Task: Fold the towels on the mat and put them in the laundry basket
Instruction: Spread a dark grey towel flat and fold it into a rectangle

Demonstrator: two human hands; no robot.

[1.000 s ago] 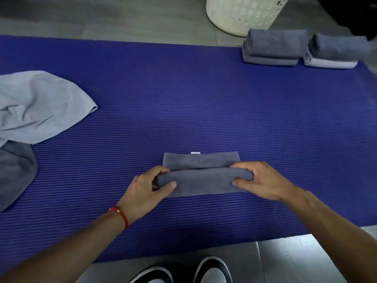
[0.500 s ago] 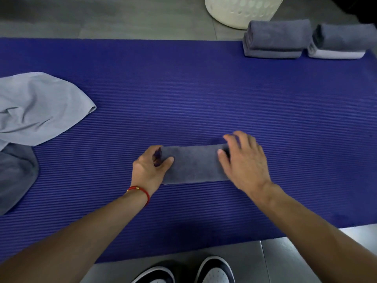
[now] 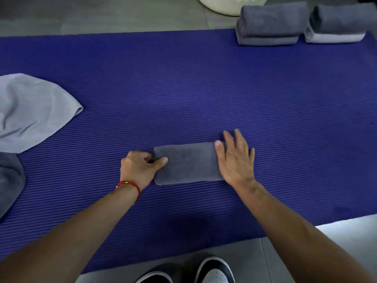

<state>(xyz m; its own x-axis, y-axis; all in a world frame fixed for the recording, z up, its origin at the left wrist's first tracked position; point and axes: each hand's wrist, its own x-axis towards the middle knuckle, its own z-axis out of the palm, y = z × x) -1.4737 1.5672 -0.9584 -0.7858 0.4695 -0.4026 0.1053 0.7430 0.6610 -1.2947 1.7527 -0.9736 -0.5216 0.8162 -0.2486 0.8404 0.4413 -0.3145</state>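
towel (image 3: 187, 163) now fully rolled; left hand (image 3: 138, 168) pinches its end, right hand (image 3: 234, 158) lies flat.

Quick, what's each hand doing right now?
Left hand: fingers curled, pinching the left end of the folded grey towel.
Right hand: open, fingers straight, pressing flat on the towel's right end.

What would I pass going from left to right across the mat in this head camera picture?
Light grey towel → left hand → folded dark towel → right hand → the folded towel stack at the far right.
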